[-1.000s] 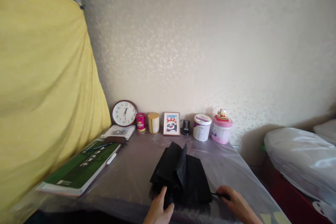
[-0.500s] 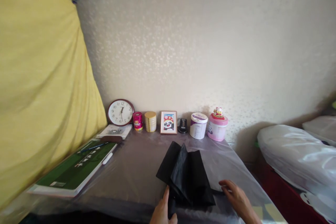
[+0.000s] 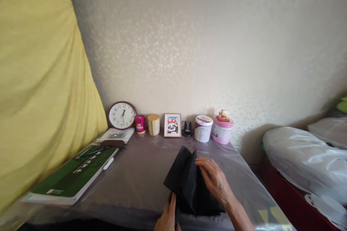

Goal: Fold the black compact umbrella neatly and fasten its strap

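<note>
A black folding umbrella (image 3: 180, 175), its cloth in loose pleats, is at the front middle of the table. My left hand (image 3: 166, 217) is wrapped round its dark handle at the lower edge of the view. The thumb side of that hand shows, while part of the grip is hidden. My right hand (image 3: 214, 182) lies against the right side of the cloth, fingers together on a fold near the top. The fingertips of this hand press on the black fabric, and the hand covers part of the right panels.
Along the wall stand a clock (image 3: 122, 115), a pink tin (image 3: 140, 124), a yellow-lidded canister (image 3: 154, 125), a framed panda picture (image 3: 172, 125), a black device (image 3: 187, 129) and two tubs (image 3: 203, 130). A green book (image 3: 70, 175) lies left; plastic-wrapped bundles (image 3: 303, 158) sit right.
My right hand has moved up and left from beside the umbrella onto its cloth, and the right panels are drawn inward. My left hand keeps hold of the handle.
</note>
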Action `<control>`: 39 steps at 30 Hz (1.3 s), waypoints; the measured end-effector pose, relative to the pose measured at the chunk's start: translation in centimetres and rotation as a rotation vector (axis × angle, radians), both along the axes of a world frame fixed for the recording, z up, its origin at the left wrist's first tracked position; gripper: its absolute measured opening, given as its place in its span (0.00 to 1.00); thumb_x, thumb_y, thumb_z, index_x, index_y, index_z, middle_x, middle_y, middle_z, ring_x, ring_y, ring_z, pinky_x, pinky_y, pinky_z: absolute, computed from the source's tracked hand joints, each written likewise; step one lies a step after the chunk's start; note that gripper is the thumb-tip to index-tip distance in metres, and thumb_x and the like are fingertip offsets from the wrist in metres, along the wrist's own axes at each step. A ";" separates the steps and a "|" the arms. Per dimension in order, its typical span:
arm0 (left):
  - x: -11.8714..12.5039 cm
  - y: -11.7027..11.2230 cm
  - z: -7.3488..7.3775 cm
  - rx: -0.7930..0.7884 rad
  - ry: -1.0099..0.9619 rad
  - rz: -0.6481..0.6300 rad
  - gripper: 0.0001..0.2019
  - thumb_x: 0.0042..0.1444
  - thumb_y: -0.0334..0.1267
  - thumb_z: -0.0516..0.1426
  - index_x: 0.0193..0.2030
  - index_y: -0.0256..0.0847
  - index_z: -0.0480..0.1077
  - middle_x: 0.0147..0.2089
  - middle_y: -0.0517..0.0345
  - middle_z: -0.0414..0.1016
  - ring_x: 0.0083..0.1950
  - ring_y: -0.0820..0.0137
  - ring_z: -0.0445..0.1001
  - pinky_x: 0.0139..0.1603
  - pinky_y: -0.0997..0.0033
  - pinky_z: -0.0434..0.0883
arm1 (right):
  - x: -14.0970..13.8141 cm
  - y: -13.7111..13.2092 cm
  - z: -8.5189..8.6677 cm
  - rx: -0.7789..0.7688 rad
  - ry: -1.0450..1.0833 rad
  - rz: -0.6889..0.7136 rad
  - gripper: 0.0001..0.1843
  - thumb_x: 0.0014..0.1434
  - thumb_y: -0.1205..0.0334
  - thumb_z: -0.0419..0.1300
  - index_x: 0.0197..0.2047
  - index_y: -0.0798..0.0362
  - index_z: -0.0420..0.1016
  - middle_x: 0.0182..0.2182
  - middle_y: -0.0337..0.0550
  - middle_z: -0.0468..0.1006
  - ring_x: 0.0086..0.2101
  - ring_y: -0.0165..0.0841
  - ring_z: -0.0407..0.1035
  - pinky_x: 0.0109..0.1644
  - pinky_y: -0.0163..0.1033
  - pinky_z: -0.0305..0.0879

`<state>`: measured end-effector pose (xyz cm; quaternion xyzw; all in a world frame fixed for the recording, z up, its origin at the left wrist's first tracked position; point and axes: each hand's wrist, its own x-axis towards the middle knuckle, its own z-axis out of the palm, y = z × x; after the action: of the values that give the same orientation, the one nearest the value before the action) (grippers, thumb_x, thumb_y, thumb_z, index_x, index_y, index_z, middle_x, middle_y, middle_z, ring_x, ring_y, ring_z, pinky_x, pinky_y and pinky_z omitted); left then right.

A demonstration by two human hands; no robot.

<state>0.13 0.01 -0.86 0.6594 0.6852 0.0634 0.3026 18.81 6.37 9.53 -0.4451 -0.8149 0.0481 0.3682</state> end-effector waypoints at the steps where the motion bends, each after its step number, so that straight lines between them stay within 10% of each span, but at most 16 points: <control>1: 0.0 0.0 0.1 -0.006 0.007 -0.008 0.41 0.47 0.25 0.50 0.66 0.46 0.35 0.58 0.47 0.62 0.47 0.63 0.72 0.47 0.69 0.65 | -1.1 0.2 0.3 0.008 -0.061 0.079 0.17 0.59 0.69 0.44 0.43 0.49 0.71 0.45 0.45 0.75 0.52 0.35 0.63 0.58 0.48 0.53; 6: -0.2 0.1 0.3 -0.018 0.020 -0.015 0.41 0.47 0.25 0.50 0.66 0.47 0.34 0.57 0.48 0.62 0.46 0.63 0.72 0.46 0.69 0.65 | -3.7 1.7 0.1 -0.055 -0.357 0.248 0.23 0.49 0.79 0.45 0.38 0.48 0.74 0.37 0.39 0.79 0.53 0.31 0.61 0.62 0.49 0.41; 14: -0.6 0.0 0.6 -0.010 0.050 -0.026 0.40 0.48 0.24 0.47 0.65 0.48 0.32 0.56 0.46 0.62 0.43 0.61 0.73 0.42 0.66 0.66 | 1.2 2.3 0.7 -0.325 -0.602 -0.144 0.18 0.50 0.75 0.46 0.29 0.52 0.75 0.29 0.44 0.78 0.33 0.34 0.71 0.35 0.35 0.58; 18: -0.5 -0.1 0.8 0.002 0.031 -0.026 0.41 0.47 0.23 0.46 0.65 0.51 0.30 0.55 0.48 0.62 0.42 0.63 0.73 0.42 0.67 0.66 | 1.3 2.0 0.4 -0.326 -0.595 -0.279 0.21 0.53 0.76 0.44 0.41 0.51 0.73 0.37 0.46 0.78 0.37 0.35 0.72 0.35 0.35 0.59; 24: -0.3 -0.2 1.1 -0.025 0.053 -0.021 0.44 0.44 0.22 0.46 0.64 0.52 0.28 0.56 0.48 0.62 0.43 0.61 0.74 0.43 0.66 0.67 | -3.8 2.8 -0.4 -0.119 -0.594 -0.102 0.36 0.51 0.78 0.45 0.63 0.48 0.50 0.43 0.45 0.73 0.34 0.31 0.73 0.33 0.32 0.60; 33: 0.4 0.0 0.9 -0.032 0.090 -0.012 0.39 0.47 0.20 0.41 0.64 0.52 0.34 0.57 0.45 0.62 0.44 0.57 0.74 0.44 0.61 0.67 | -6.8 5.1 -0.8 -0.085 -0.547 -0.127 0.14 0.59 0.72 0.45 0.40 0.50 0.69 0.37 0.42 0.73 0.34 0.30 0.71 0.32 0.32 0.60; 39: 0.6 0.0 -0.4 -0.006 0.060 0.033 0.34 0.50 0.24 0.40 0.64 0.53 0.40 0.59 0.48 0.61 0.43 0.56 0.75 0.42 0.60 0.68 | -8.4 6.0 -5.1 -0.088 -0.451 -0.120 0.13 0.62 0.68 0.45 0.38 0.50 0.70 0.37 0.41 0.73 0.40 0.32 0.68 0.39 0.32 0.62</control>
<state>0.75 -0.01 -1.28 0.6485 0.7052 0.0463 0.2828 10.40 12.40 4.40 -0.5079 -0.8457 -0.0389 0.1595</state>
